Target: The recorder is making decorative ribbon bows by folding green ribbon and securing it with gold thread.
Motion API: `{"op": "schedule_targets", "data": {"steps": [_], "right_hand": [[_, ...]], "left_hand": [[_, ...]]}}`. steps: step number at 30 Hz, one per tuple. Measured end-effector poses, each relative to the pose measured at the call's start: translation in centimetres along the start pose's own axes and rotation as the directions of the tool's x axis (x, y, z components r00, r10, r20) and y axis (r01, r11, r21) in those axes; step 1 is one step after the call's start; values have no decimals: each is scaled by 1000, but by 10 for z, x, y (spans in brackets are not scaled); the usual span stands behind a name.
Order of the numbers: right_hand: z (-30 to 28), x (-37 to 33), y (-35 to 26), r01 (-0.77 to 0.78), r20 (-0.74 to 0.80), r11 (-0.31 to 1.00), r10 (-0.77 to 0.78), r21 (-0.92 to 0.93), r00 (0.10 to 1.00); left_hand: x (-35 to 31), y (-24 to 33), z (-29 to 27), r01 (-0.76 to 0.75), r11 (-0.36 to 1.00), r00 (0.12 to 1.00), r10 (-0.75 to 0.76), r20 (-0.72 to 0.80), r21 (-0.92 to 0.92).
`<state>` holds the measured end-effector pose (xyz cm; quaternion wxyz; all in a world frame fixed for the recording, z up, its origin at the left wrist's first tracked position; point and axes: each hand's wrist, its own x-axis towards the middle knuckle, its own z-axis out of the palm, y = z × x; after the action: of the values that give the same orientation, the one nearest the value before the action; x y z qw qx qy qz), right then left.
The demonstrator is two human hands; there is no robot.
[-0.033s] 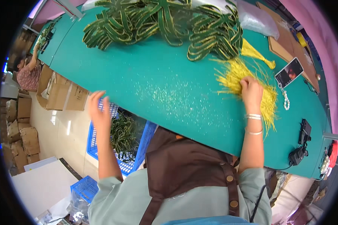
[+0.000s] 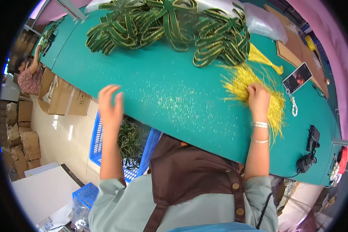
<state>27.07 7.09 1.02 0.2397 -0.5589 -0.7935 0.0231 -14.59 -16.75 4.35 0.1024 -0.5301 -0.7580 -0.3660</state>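
My left hand (image 2: pixel 111 105) hovers by the table's near edge, above a blue plastic basket (image 2: pixel 146 156). Its fingers are spread and nothing shows in them, though the fingertips blur. On the right, my right hand (image 2: pixel 258 99) rests over a heap of thin yellow strands (image 2: pixel 238 85), with thumb and fingers pinched together on some of them. Looped green ribbons with gold edges (image 2: pixel 172 27) lie in bunches along the far side of the table. More green-and-gold ribbon loops (image 2: pixel 130 139) fill the basket below the left hand.
The green table (image 2: pixel 116 73) carries scattered glittery specks in its middle. A gathered yellow bundle (image 2: pixel 262 57), a phone (image 2: pixel 297 78) with a beaded strap, and a black adapter with a cable (image 2: pixel 307 160) lie to the right. A cardboard box (image 2: pixel 67 94) and another person (image 2: pixel 30 79) are at left.
My left hand has moved a little right and away from me, toward the table edge. My right hand stays at the yellow strands, almost unmoved.
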Motion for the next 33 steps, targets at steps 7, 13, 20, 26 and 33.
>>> {"op": "schedule_targets", "data": {"steps": [7,13,20,26,33], "right_hand": [[-16,-11,-2,89,-58,982,-81,169,995],[-22,-8,-8,47,-89,966,-26,252,996],[-17,-12,-4,80,-42,965,-71,250,997],[-8,-12,12,27,-48,997,-23,75,999],[-9,-13,19,54,-135,977,-26,209,991]], "left_hand": [[184,126,150,-466,811,871,491,-22,-352],[299,165,240,-513,830,830,544,121,-217],[305,179,240,-543,815,718,575,392,-201],[271,199,112,-385,923,923,385,-3,16],[91,136,24,-401,910,916,401,-26,-108]]}}
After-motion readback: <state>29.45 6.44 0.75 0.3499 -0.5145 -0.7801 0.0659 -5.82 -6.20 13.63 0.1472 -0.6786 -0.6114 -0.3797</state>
